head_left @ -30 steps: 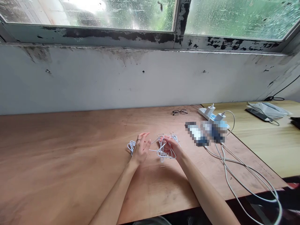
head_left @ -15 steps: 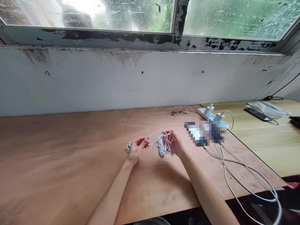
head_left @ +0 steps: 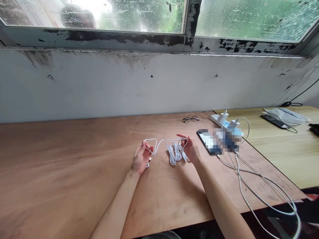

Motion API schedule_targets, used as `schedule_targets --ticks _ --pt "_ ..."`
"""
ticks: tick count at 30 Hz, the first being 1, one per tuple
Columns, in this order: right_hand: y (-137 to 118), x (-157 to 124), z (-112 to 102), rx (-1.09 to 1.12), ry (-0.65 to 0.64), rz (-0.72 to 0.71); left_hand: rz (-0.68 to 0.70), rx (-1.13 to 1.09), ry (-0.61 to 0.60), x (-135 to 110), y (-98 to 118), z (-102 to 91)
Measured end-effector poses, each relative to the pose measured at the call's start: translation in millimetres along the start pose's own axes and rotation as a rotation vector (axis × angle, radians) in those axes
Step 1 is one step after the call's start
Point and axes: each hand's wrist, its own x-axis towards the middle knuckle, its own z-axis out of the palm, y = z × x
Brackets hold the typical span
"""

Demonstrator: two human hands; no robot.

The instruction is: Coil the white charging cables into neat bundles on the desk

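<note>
OK so both hands have a white cable [head_left: 154, 154] strung between them, slack and bent into a V in the middle. Left hand [head_left: 141, 161] has thumb and fingers clamped on its end of the run. Right hand [head_left: 190, 150] is looser-looking: index finger stretched out, cable bending round at the fingers — can't tell if it's actually pinched there.

Between them, closer to the right hand, sits a looped white bundle [head_left: 175, 153] over the desk [head_left: 74, 172]. Clocking from that bundle: left hand at 9, right hand at 3, a thin white scrap [head_left: 172, 177] at 6, eyeglasses [head_left: 191, 119] at 1, power strip [head_left: 215, 120] with chargers plugged in at 2. A partly blurred phone [head_left: 206, 141] is between 2 and 3 — charging cords [head_left: 250, 171] loop off toward 4.
</note>
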Motion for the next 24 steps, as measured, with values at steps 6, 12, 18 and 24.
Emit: schedule_targets --ticks 6,12,18,24 --pt "-11 1 -5 0.162 0.016 0.026 -0.006 0.050 -0.015 1 5 -0.4" --pt "-14 -2 -1 -0.051 0.021 -0.055 0.035 0.184 -0.008 1 9 -1.6" --pt "-13 1 -6 -0.244 0.181 -0.208 0.087 0.164 0.016 7 14 -8.0" --pt "-11 4 -19 -0.380 0.295 -0.285 0.134 0.166 0.058 9 20 -13.8"
